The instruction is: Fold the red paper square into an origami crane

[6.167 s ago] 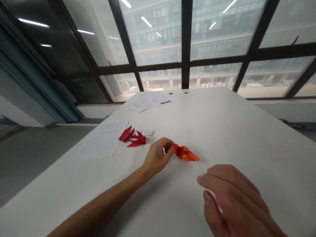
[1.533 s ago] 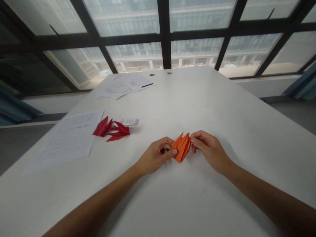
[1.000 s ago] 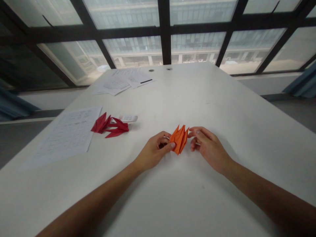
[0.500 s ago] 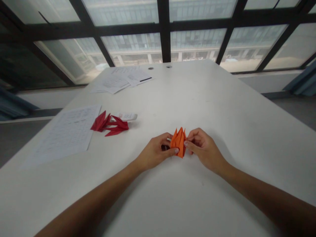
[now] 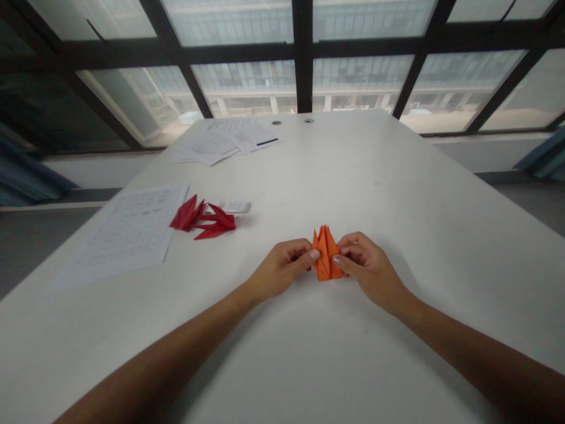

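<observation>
Between my two hands is a folded orange origami paper piece, with pointed tips at its top and a wide, flat lower edge. My left hand pinches its left side, thumb on the near face and fingers behind. On the opposite side my right hand pinches it in the same way, the thumb resting on the front. The fingertips behind the paper are partly hidden. Two red folded paper pieces with pointed flaps lie on the table to the left of my left hand.
Behind the red pieces lies a whitish, flat object with print. A printed sheet is at the left of the white table. More papers overlap near the far edge, by two round holes. Dark-framed windows stand beyond.
The orange paper has been turned and its front flattened, showing a wider lower edge. My left thumb has shifted up along it. The whole view has moved slightly.
</observation>
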